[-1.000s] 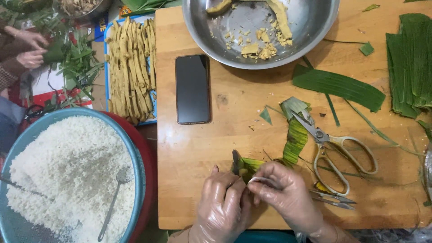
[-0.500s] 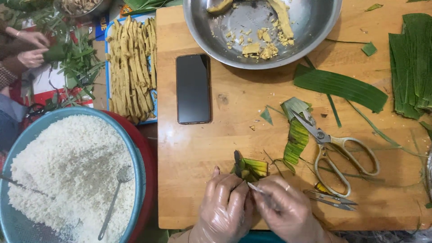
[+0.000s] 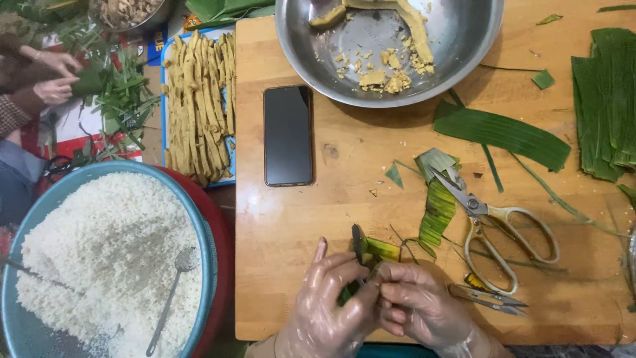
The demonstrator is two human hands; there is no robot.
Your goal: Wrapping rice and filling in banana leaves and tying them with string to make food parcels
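Both my hands wear clear plastic gloves and meet at the near edge of the wooden table (image 3: 331, 205). My left hand (image 3: 328, 308) and my right hand (image 3: 417, 306) pinch the same small folded green leaf piece (image 3: 374, 255), whose tip sticks up between them. Just right of my right hand lies a small pair of metal tweezers or clips (image 3: 487, 297). Large scissors (image 3: 500, 222) rest on a strip of leaf (image 3: 437, 212) further right.
A black phone (image 3: 288, 136) lies on the table. A steel bowl (image 3: 457, 53) with yellow crumbs sits at the far edge. Leaves are stacked at right (image 3: 609, 99). Left: a blue sieve of rice (image 3: 99, 265), yellow strips on a tray (image 3: 199, 106), another person's hands (image 3: 50, 76).
My right hand has drawn left and closer to my left hand, and both now close around the leaf piece. The scissors and phone have not moved.
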